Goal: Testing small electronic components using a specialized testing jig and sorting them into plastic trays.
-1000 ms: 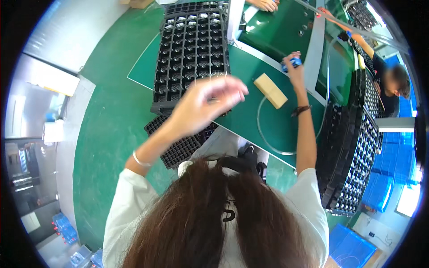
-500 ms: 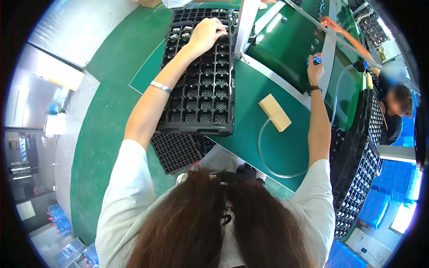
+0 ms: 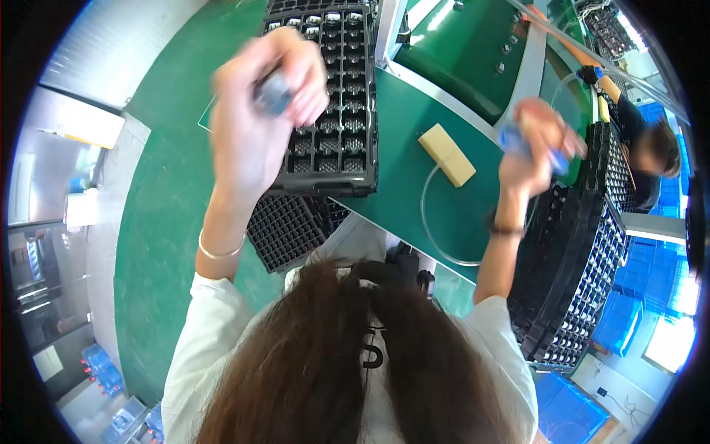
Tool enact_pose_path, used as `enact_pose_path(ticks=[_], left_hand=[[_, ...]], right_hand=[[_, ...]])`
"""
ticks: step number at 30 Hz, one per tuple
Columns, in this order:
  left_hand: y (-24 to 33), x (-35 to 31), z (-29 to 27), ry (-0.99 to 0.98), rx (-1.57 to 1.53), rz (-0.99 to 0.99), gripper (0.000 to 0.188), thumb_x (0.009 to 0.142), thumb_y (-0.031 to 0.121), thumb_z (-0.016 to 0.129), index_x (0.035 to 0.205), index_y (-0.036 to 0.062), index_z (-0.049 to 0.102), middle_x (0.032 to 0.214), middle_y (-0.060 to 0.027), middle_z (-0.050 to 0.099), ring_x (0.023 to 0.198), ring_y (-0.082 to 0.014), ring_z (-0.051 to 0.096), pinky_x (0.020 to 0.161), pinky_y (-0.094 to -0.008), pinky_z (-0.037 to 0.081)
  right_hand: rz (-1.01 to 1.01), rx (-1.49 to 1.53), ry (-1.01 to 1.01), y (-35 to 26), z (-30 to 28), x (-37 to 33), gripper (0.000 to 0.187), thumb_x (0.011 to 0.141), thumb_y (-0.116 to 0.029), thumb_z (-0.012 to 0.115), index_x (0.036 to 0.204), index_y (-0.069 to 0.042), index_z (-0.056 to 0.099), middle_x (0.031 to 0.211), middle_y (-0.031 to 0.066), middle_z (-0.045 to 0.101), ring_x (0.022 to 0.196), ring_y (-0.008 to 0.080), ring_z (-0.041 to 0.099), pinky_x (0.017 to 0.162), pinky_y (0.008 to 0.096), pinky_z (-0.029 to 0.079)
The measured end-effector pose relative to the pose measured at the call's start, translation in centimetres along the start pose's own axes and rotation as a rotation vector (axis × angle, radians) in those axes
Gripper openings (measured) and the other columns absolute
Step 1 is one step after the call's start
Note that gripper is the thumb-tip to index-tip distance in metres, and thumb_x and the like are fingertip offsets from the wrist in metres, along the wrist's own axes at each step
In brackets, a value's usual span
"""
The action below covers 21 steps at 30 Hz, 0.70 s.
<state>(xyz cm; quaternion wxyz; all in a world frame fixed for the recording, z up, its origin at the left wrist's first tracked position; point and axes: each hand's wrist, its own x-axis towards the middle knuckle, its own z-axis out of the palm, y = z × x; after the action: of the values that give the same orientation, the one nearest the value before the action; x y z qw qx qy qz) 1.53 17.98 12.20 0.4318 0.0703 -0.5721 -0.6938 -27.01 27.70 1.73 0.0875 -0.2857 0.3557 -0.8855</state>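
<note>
The left hand (image 3: 251, 122) clamps a grey part (image 3: 274, 93) over the left edge of the black tray (image 3: 325, 183); the right hand (image 3: 534, 159) wraps a blurred blue object (image 3: 512, 139). Seemingly mid-carry, the next move calls for a steady grip.

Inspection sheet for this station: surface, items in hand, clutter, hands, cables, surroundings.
Surface: green tabletop, partly covered.
Job's things: grey piece and blue object, both blurred; black compartment tray, pieces in some far cells.
Clutter: yellow block on the tabletop.
Hands: left hand grips the grey piece; right hand grips the blue object.
Cables: clear tube curving from the block.
Surroundings: co-worker and stacked trays at right.
</note>
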Motion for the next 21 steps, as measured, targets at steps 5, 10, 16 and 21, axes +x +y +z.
enact_pose_path(ticks=[5,10,16,21], left_hand=[[4.9,-3.8,3.6,-0.163,0.643,0.791,0.068,0.083,0.064,0.045,0.115,0.0034,0.043,0.068,0.001,0.04,0.058,-0.0101,0.035,0.051,-0.0254,0.029],[5.1,-7.9,4.4,-0.146,0.516,0.708,0.066,0.081,0.06,0.048,0.114,0.0038,0.042,0.07,-0.0014,0.042,0.058,-0.0112,0.038,0.051,-0.0257,0.031],[4.1,-10.7,7.7,-0.077,0.373,0.593,0.063,0.077,0.055,0.052,0.113,0.0043,0.04,0.073,-0.0049,0.044,0.06,-0.013,0.041,0.05,-0.0261,0.035],[3.5,-12.5,9.9,-0.038,0.251,0.499,0.061,0.074,0.05,0.055,0.112,0.0047,0.039,0.075,-0.0078,0.046,0.061,-0.0145,0.043,0.05,-0.0264,0.038]], right_hand=[[0.025,0.727,-0.806,-16.2,9.2,-8.6,0.01,0.079,-0.012,0.06,0.086,-0.007,0.058,0.079,0.0044,0.058,0.066,0.0134,0.055,0.056,0.0264,0.043],[0.051,0.996,-1.102,-20.3,11.8,-10.1,0.014,0.082,-0.001,0.054,0.074,-0.011,0.061,0.086,-0.0031,0.061,0.068,0.0082,0.055,0.052,0.022,0.029],[-0.171,1.009,-0.991,-21.3,13.1,-12.1,0.017,0.079,0.004,0.048,0.071,-0.009,0.056,0.079,-0.0006,0.056,0.063,0.0074,0.05,0.052,0.0221,0.027],[-0.191,0.946,-1.065,-22.4,12.8,-11.6,0.019,0.078,0.004,0.042,0.07,-0.008,0.053,0.076,0.0001,0.052,0.063,0.0083,0.047,0.052,0.0233,0.027]])
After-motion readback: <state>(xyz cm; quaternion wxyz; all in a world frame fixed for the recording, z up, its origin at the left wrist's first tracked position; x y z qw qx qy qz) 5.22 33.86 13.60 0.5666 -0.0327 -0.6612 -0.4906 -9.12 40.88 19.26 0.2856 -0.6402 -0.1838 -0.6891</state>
